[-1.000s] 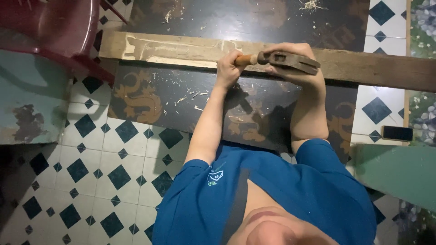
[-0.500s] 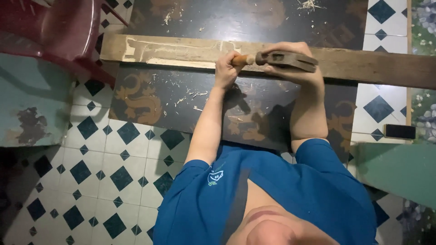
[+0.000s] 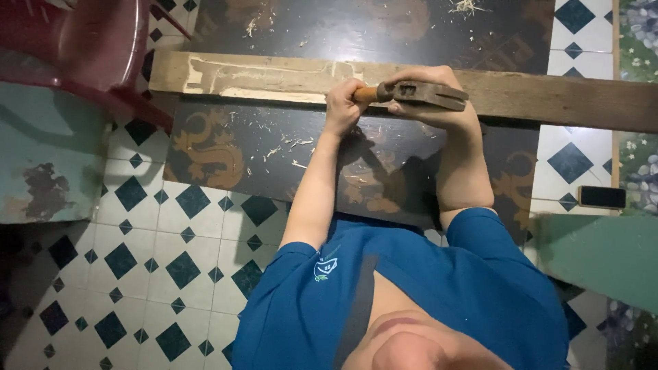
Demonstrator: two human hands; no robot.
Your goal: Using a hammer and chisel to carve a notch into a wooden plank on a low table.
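**Inspector:** Head view, the only one supplied. The left hand (image 3: 343,103) was closed round the wooden handle of a hammer (image 3: 426,93). The right hand (image 3: 430,108) was wrapped about its metal head, fingers curled beneath it. The tool lay on a long wooden plank (image 3: 548,96), which rested across a dark patterned mat (image 3: 274,147) on the tiled floor.

**Clerk:** Was it certainly a hammer?

**Inspector:** Probably. The hands covered much of it, so I could not rule out another striking or scraping tool.

**Clerk:** Hazards?

**Inspector:** In my judgement, three. The plank appeared unclamped and could slide on the mat under force. The right hand's fingers sat between metal and wood, so a slip could pinch them. Loose wood shavings (image 3: 291,145) on the mat could reduce footing or hide splinters.

**Clerk:** Containers?

**Inspector:** None was seen. A red plastic chair (image 3: 89,48) stood at the plank's left end, and a small dark phone-like slab (image 3: 602,196) lay well apart to the right.
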